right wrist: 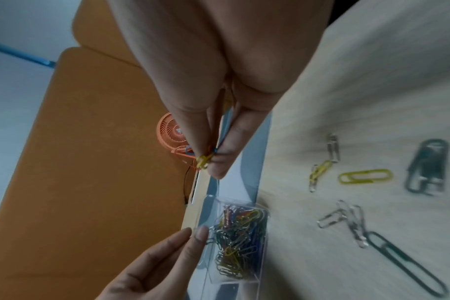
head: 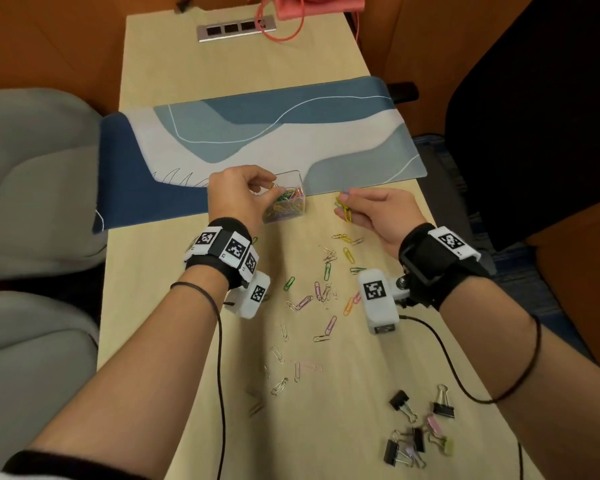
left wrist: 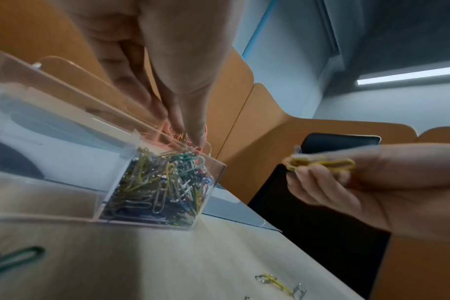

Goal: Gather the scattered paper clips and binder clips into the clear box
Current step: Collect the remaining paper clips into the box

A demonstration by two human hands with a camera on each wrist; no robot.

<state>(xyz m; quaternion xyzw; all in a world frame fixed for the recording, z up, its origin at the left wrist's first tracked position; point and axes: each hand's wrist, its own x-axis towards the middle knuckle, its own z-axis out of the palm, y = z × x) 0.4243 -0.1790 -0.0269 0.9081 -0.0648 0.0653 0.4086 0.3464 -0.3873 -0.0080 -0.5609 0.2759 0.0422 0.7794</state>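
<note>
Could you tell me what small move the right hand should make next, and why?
Probably carry the right hand leftward over the clear box and let go there. It pinches a few paper clips just beside the box, whose top is open, and the left hand is at its far rim, so the drop looks short.
</note>
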